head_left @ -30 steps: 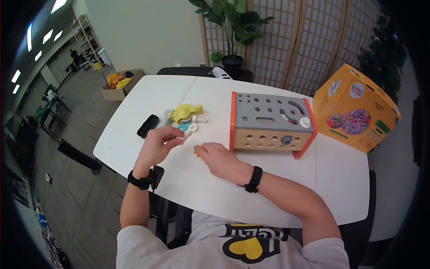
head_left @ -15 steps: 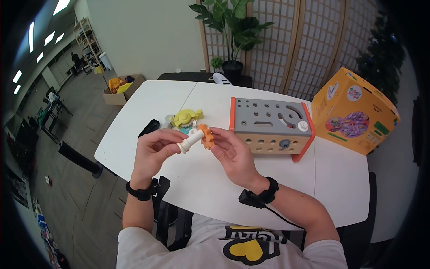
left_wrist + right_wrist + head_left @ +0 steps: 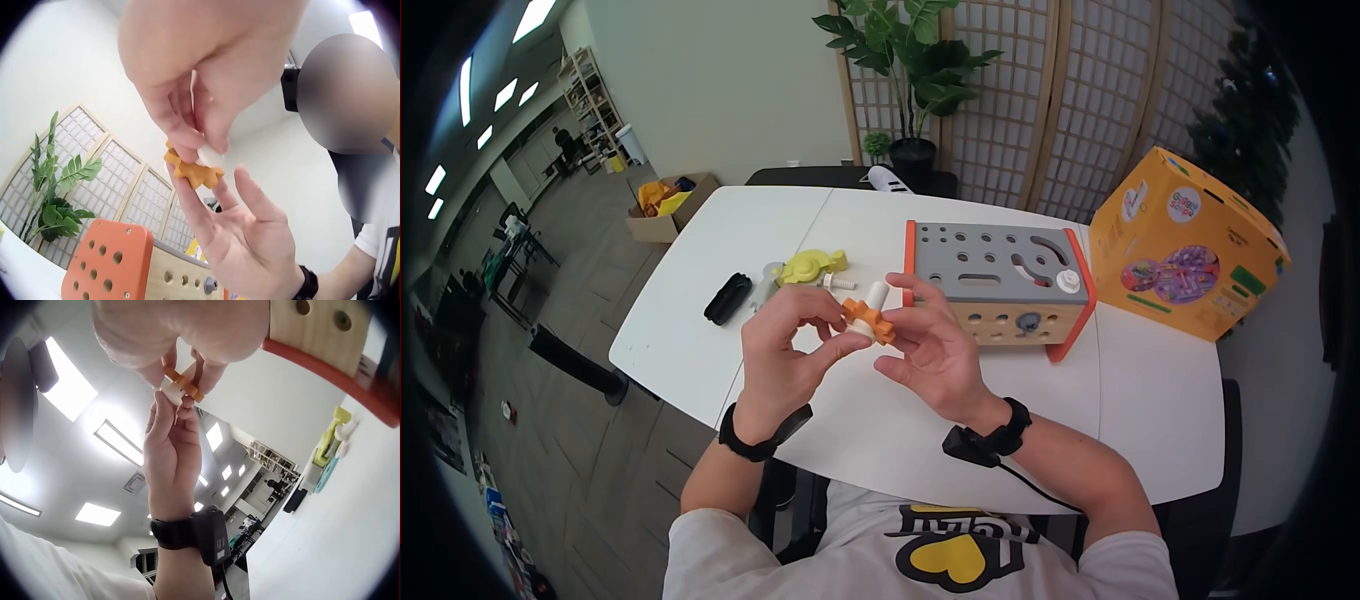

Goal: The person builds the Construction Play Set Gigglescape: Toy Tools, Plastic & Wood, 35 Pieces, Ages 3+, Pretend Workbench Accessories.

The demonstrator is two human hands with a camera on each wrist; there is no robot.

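Note:
My left hand (image 3: 788,345) pinches the white head of a toy bolt (image 3: 878,294) between thumb and fingers. An orange toy gear (image 3: 194,172) sits around the bolt's shaft, close to the head. From the other side, my right hand (image 3: 935,355) touches the gear with its extended fingers; its thumb stands apart from the gear. The bolt's shaft points up and away in the head view. Both hands are raised over the table, in front of a toy workbench (image 3: 990,262).
Left on the white table (image 3: 690,255) lie a yellow toy piece (image 3: 810,266), a white screw (image 3: 840,283) and a black object (image 3: 728,299). An orange-yellow box (image 3: 1200,255) stands at the right. The workbench has a grey holed top and red end panels.
The right hand has lifted the orange gear from the table to the bolt. The gear has slid along the shaft to the head, the bolt has tilted upright, and the left hand has moved right.

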